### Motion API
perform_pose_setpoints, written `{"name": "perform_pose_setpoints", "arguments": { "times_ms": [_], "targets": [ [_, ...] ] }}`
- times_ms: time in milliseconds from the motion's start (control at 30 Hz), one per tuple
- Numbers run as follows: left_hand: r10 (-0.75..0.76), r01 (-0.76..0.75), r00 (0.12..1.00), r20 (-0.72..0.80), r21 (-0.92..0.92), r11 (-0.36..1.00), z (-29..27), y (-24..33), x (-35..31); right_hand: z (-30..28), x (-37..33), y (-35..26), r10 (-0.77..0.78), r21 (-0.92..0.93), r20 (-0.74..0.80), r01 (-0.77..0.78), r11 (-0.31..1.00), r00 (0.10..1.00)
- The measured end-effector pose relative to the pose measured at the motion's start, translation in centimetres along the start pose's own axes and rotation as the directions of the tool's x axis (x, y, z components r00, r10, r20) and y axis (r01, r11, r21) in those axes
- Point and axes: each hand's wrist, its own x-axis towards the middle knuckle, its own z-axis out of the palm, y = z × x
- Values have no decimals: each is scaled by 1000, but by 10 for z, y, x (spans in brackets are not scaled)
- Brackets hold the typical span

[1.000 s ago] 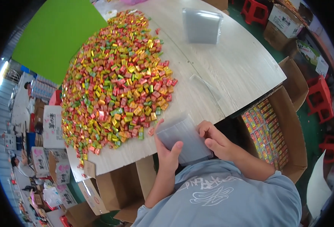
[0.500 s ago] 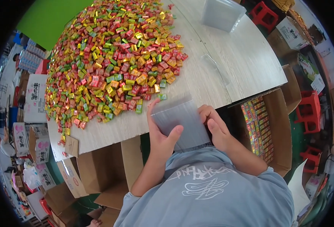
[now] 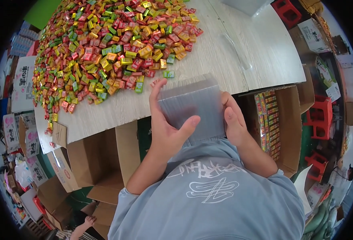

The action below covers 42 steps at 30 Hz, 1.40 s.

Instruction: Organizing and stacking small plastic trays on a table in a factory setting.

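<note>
A thick stack of clear plastic sheets is held up in front of my chest, near the table's edge; its many thin layers show as fine lines. My left hand is closed round the stack's left side, the thumb across the near face and a fingertip showing at the far left corner. Against the right edge rests my right hand, its fingers bent and the thumb pointing up along the side. Just beyond the stack, a large heap of small foil-wrapped sweets in red, yellow, green and orange covers the table.
Another clear plastic stack stands at the table's far side. An open carton on the right holds rows of coloured packs; an empty-looking carton sits below the table at left. Red stools stand right. Another person's hand shows lower left.
The stack has turned and come up closer, showing its layered edge more plainly. Both hands still flank it. The whole view has shifted, and another person's forearm now shows at lower left.
</note>
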Motion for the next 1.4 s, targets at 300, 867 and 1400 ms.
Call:
{"name": "perform_pose_setpoints", "arguments": {
  "times_ms": [300,867,1400],
  "targets": [
    [-53,50,998,-26,-98,994,4,4,-2,-7,3,-23,-79,-391,-51,53,919,996],
    [-27,18,996,-83,-106,994,-5,4,2,-72,85,-66,-591,-983,-121,-177,-38,797],
    [-45,37,995,-88,-94,995,-12,2,4,-103,90,-31,-322,-992,-93,-60,111,942]
  ]
}}
